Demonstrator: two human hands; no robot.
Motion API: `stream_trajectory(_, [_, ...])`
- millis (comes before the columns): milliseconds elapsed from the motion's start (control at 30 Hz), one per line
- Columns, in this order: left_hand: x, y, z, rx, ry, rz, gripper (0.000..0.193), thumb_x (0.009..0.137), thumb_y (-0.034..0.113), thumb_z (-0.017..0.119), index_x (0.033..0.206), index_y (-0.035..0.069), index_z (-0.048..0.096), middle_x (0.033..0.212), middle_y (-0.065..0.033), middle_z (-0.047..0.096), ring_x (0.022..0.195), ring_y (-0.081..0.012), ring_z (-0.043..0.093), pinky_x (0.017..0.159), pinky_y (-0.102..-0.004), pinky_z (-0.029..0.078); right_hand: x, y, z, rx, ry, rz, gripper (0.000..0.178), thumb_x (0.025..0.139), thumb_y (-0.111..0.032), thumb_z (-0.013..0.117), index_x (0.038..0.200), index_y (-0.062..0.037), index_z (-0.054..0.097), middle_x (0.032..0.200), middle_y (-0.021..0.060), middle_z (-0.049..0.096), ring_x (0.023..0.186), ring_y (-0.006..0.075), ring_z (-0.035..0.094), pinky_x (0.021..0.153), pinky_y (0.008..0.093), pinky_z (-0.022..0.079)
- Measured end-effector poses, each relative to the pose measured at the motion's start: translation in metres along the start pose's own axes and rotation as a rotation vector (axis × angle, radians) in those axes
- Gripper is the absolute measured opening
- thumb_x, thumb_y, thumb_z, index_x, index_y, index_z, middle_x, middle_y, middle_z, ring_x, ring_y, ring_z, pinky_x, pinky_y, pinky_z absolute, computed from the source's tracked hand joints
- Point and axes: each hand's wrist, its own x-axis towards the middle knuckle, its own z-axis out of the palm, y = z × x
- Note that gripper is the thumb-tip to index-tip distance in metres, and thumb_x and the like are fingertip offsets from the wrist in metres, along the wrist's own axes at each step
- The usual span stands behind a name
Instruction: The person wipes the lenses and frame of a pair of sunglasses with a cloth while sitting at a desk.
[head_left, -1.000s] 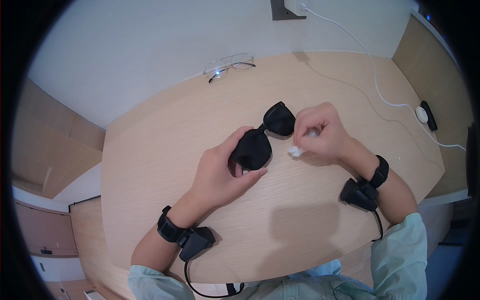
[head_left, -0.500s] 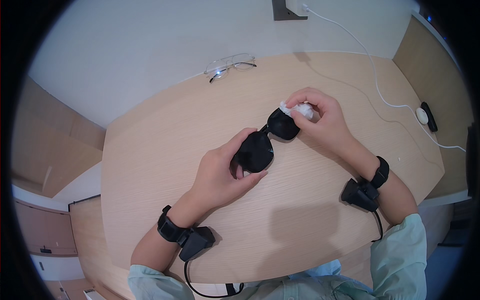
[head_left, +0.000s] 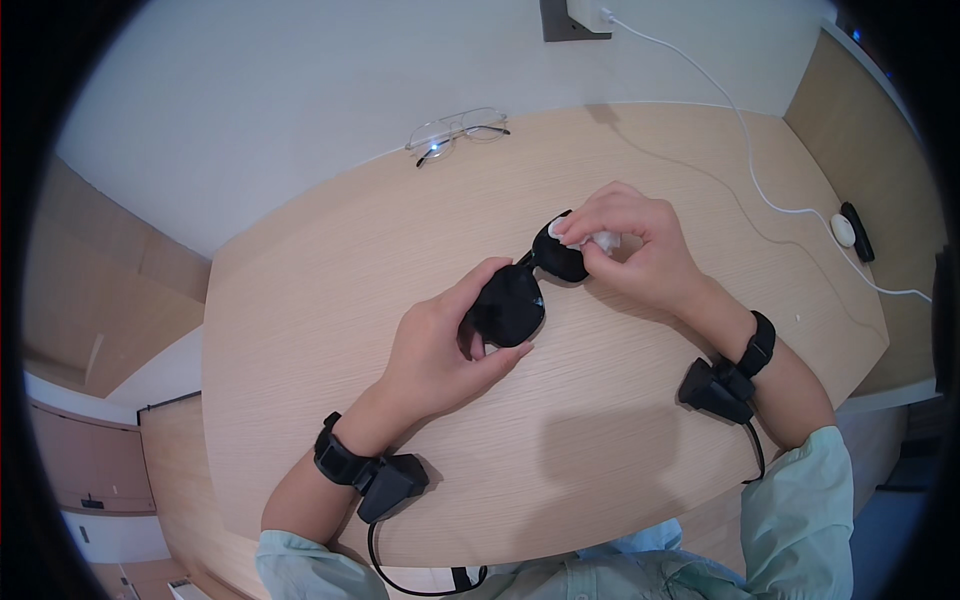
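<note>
Dark sunglasses (head_left: 510, 307) are held above the wooden table, their two lenses slanting up to the right. My left hand (head_left: 437, 350) grips them round the near left lens, thumb below and fingers along the top edge. A crumpled white tissue (head_left: 603, 242) is pinched in my right hand (head_left: 640, 245), which presses it against the far right lens (head_left: 560, 252) and partly covers that lens. The temples of the sunglasses cannot be made out.
Clear wire-framed glasses (head_left: 460, 135) lie at the table's back edge by the wall. A white cable (head_left: 745, 125) runs from a wall plug (head_left: 588, 14) to the right. A round white object (head_left: 843, 231) and a black one (head_left: 858, 232) sit at the right panel.
My right hand has moved the tissue slightly left and down, from the upper edge of the right lens onto its face. My left hand and the sunglasses have barely shifted.
</note>
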Motion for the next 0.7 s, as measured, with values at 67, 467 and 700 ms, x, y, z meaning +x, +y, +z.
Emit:
stream_trajectory(67, [0.000,0.000,0.000,0.002,-0.003,0.000,0.078,0.079,0.013,0.089,0.149,0.006,0.054,0.090,0.0003,0.070,0.058,-0.0016,0.051,0.055,-0.0184,0.044,0.000,0.001,-0.001,0.042,-0.010,-0.007,0.018,0.077,0.003,0.068,0.088,-0.0057,0.079,0.091,0.0050,0.079,0.091,0.0186,0.066,0.079,0.0329,0.054])
stream_trajectory(467, [-0.001,0.002,0.000,-0.001,0.013,-0.003,0.077,0.080,0.013,0.088,0.148,0.007,0.055,0.087,0.0011,0.069,0.058,-0.0014,0.051,0.055,-0.0182,0.044,-0.004,0.004,-0.001,0.166,-0.086,0.040,0.011,0.073,0.003,0.067,0.072,-0.0041,0.074,0.074,0.0043,0.070,0.073,0.0162,0.060,0.062,0.0303,0.045])
stream_trajectory(700, [-0.001,0.001,-0.001,-0.012,0.008,0.010,0.077,0.079,0.013,0.088,0.149,0.007,0.054,0.091,-0.0002,0.070,0.059,-0.0017,0.051,0.056,-0.0184,0.044,-0.008,0.007,-0.008,0.079,-0.145,0.124,0.006,0.074,0.002,0.068,0.069,-0.0011,0.069,0.070,0.0060,0.062,0.064,0.0165,0.054,0.059,0.0308,0.039])
